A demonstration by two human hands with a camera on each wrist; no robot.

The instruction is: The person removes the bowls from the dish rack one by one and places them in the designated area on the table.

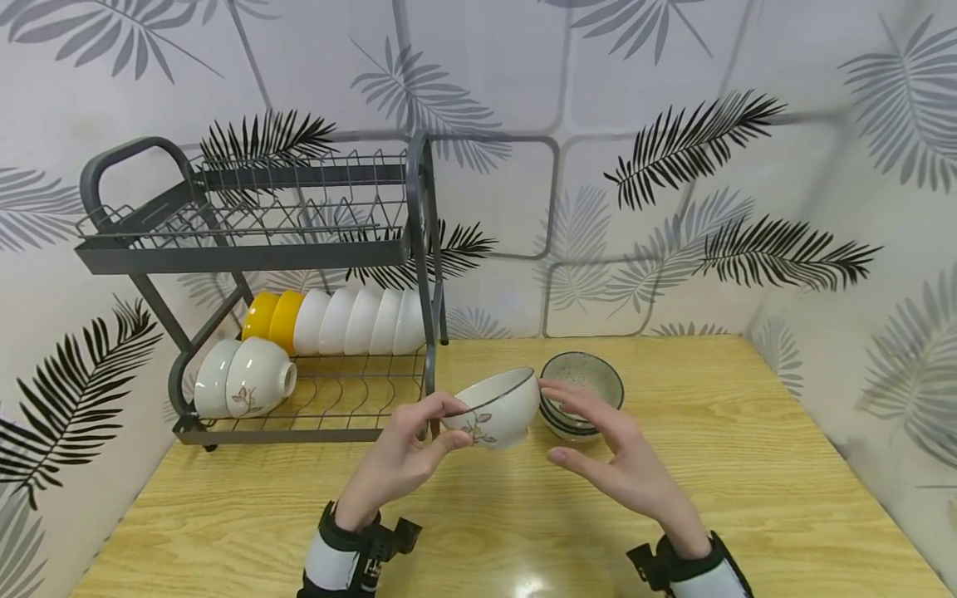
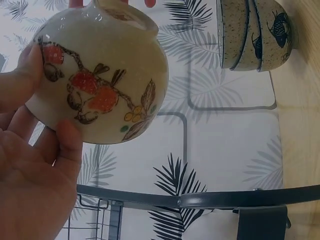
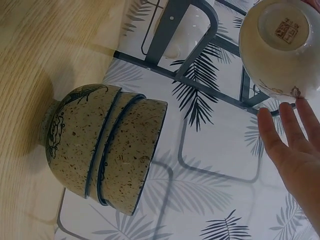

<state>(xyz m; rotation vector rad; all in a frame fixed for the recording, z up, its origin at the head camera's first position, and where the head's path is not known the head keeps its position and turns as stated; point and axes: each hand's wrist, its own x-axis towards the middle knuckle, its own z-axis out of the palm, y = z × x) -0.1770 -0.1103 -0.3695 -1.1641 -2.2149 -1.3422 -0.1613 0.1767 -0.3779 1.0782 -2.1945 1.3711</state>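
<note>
A white bowl [image 1: 501, 415] with a dark rim and a floral pattern is held tilted above the table, its left edge pinched between the thumb and fingers of my left hand [image 1: 399, 461]. Red fruit painted on the bowl's side [image 2: 107, 75] shows in the left wrist view; the right wrist view shows its foot with a stamped mark. My right hand [image 1: 620, 457] has its fingers spread at the bowl's right side, fingertips at or touching it. Just behind stands a stack of speckled bowls [image 3: 107, 145] with dark blue rims, upright on the table.
At left stands a two-tier grey dish rack [image 1: 247, 256]. Its lower tier holds several white bowls [image 1: 359, 322], two yellow bowls [image 1: 284, 320] and two floral white bowls [image 1: 254, 378] on their sides. The wooden table [image 1: 748, 465] meets a leaf-patterned wall behind.
</note>
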